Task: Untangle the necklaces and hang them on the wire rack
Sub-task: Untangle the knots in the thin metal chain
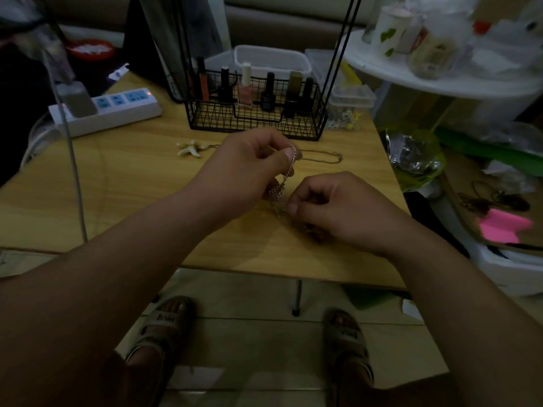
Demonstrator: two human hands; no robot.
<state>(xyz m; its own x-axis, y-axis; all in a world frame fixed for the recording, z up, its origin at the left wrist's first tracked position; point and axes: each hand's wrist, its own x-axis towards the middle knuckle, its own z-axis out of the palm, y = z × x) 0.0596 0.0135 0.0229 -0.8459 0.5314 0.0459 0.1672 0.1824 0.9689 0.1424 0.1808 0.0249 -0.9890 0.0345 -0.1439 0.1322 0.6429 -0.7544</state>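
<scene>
A thin silver chain necklace (284, 179) hangs tangled between both hands above the wooden table (123, 183). My left hand (246, 168) pinches its upper end between thumb and forefinger. My right hand (332, 204) pinches the lower, bunched part. A second necklace with a pale starfish pendant (190, 148) lies flat on the table beyond my hands, its chain (320, 157) running right. The black wire rack (255, 113) stands at the table's far side, with two thin black uprights (342, 45) rising from it.
The rack's basket holds several nail polish bottles (245, 89). A white power strip (108, 108) lies at the far left, its cable hanging down. Clear plastic boxes (351, 98) sit behind the rack. A cluttered white shelf (440, 74) and bags crowd the right side.
</scene>
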